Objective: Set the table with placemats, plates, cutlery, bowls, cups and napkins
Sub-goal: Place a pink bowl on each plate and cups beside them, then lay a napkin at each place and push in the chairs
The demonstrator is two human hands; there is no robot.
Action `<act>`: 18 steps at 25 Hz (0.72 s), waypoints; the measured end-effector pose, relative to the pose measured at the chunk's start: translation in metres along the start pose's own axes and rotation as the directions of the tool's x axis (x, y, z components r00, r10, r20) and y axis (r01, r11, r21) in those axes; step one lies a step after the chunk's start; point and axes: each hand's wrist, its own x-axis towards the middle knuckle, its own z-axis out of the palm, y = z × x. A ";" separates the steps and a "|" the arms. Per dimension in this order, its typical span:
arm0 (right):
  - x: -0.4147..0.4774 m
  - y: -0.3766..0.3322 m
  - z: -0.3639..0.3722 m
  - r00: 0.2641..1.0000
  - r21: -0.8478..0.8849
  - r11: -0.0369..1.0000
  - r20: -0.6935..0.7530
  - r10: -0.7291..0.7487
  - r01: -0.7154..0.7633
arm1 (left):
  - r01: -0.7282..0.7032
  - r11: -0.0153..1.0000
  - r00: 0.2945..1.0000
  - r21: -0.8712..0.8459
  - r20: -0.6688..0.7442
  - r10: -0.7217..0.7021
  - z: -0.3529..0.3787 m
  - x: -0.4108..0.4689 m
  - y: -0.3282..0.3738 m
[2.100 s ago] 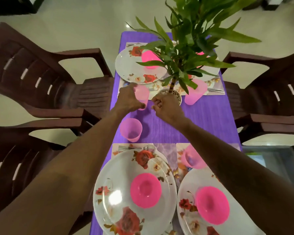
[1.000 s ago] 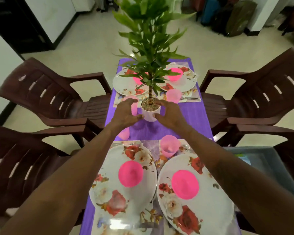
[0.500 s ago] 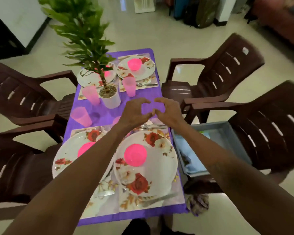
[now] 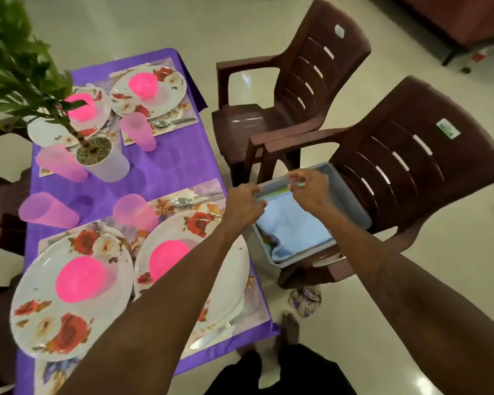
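Note:
A grey bin (image 4: 352,195) stands on the seat of the nearer brown chair (image 4: 428,166), to the right of the table, with folded light-blue napkins (image 4: 294,230) inside. My left hand (image 4: 243,205) is at the bin's far-left corner and my right hand (image 4: 310,190) at its far rim. The fingers of both are curled, and I cannot make out whether they grip anything. On the purple-clothed table (image 4: 166,172), floral plates (image 4: 37,280) (image 4: 236,260) lie on placemats and carry upturned pink bowls (image 4: 82,280) (image 4: 169,255). Pink cups (image 4: 134,210) (image 4: 49,214) and a spoon (image 4: 183,201) lie beyond them.
A potted plant (image 4: 103,162) stands mid-table, with two more place settings (image 4: 166,94) behind it. A second brown chair (image 4: 297,95) stands further back on the right. More chairs line the table's left side. A slipper (image 4: 304,298) lies on the floor under the nearer chair.
My view has swung right, from the plant towards the chair. Both hands left the plant pot and moved across the table's right edge to the grey bin.

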 end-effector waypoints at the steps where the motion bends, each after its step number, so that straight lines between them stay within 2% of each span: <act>1: 0.006 0.018 -0.004 0.999 -0.007 0.999 -0.010 0.035 -0.035 | 0.054 0.998 0.999 -0.016 0.005 -0.054 0.013 0.003 -0.002; 5: 0.034 0.096 0.006 0.976 -0.050 0.982 0.111 0.186 -0.181 | 0.198 0.980 0.980 -0.018 0.030 -0.197 0.080 0.015 -0.012; 9: 0.050 0.174 0.056 0.956 -0.219 0.976 0.282 0.085 -0.022 | 0.356 0.933 0.933 -0.049 0.065 -0.353 0.167 0.038 -0.025; 14: 0.046 0.232 0.141 0.898 -0.382 0.924 0.416 0.140 0.033 | 0.645 0.754 0.758 -0.122 -0.024 -0.652 0.237 0.048 -0.056; 16: 0.040 0.243 0.164 0.891 -0.439 0.895 0.432 0.136 0.076 | 0.665 0.736 0.737 -0.125 -0.050 -0.674 0.246 0.047 -0.067; 18: 0.038 0.254 0.177 0.884 -0.491 0.861 0.451 0.123 0.131 | 0.650 0.752 0.750 -0.112 -0.062 -0.658 0.254 0.048 -0.077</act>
